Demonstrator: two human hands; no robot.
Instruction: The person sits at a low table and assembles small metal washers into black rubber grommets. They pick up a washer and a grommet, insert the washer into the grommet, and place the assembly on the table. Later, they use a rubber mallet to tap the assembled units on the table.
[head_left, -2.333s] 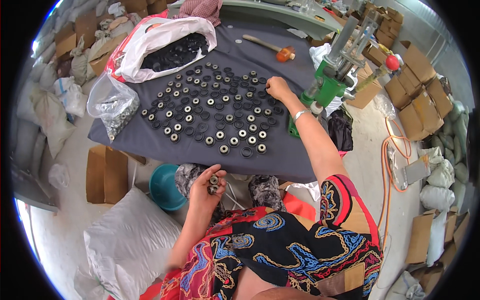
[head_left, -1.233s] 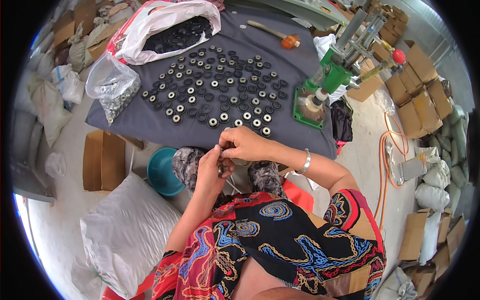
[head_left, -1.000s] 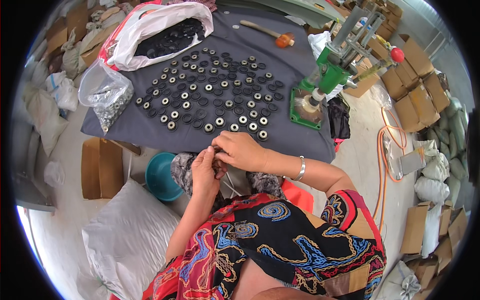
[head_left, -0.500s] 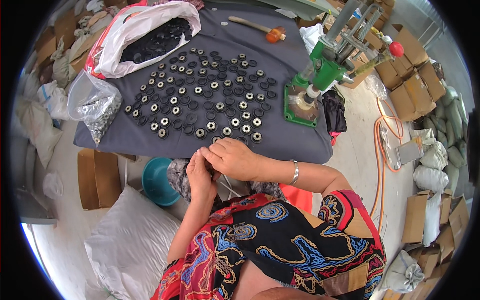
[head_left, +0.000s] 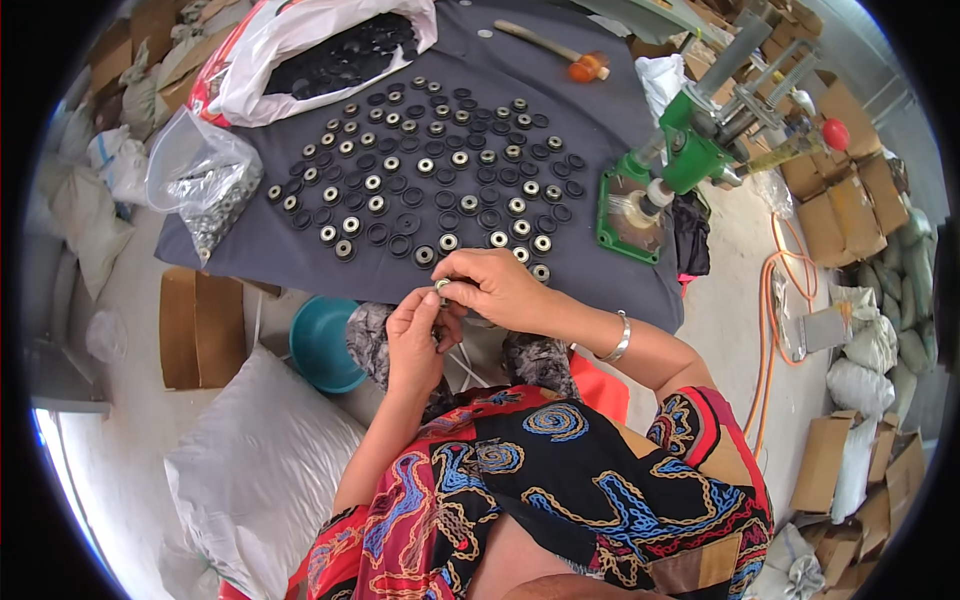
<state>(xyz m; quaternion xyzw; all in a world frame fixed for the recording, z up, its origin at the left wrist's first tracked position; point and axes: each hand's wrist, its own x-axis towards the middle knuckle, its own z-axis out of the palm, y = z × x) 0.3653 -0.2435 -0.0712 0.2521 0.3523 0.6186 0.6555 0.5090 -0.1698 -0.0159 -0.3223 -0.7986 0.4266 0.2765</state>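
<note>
At the table's near edge, my right hand (head_left: pixel 500 290) pinches a small silver bearing (head_left: pixel 441 286) between thumb and fingers. My left hand (head_left: pixel 414 335) meets it from below, its fingers curled and its fingertips against the bearing. Anything else within the left fingers is hidden. Just beyond my hands, several round black caps (head_left: pixel 399 245) lie spread over the dark grey tablecloth (head_left: pixel 560 290). Many carry a silver bearing in the middle, such as the capped bearing (head_left: pixel 425 255) closest to my hands; others are plain black rings.
A green hand press (head_left: pixel 625 225) with a red-knobbed lever stands at the right. A mallet (head_left: pixel 545 45) lies at the back. On the left are a white bag (head_left: pixel 245 85) of black caps and a clear bag (head_left: pixel 215 195) of metal parts. Below sits a teal basin (head_left: pixel 320 345).
My hands have shifted slightly, and a silver bearing now shows between the fingertips where nothing could be made out before. The whole view has swung, moving the table up and right.
</note>
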